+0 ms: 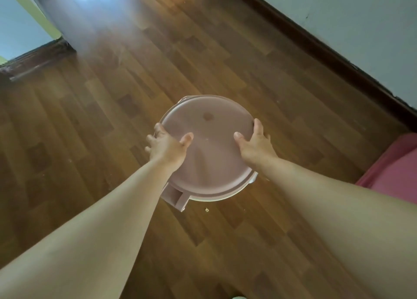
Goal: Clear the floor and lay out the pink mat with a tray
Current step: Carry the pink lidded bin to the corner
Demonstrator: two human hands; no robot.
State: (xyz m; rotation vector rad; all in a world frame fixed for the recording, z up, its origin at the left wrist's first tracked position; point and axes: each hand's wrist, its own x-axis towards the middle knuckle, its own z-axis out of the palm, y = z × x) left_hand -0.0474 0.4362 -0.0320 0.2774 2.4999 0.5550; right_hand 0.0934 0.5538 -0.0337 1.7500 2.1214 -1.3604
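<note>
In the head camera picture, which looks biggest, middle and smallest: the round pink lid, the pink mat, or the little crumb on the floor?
1. Lid, biggest.
2. Mat, though the picture's edge cuts it off, so it may really be bigger.
3. Crumb, smallest.

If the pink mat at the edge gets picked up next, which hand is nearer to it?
Right, most likely. The pink mat lies at the right edge of the floor, on the right hand's side. But both it and the left hand grip the round pink container, so that goes down first.
</note>
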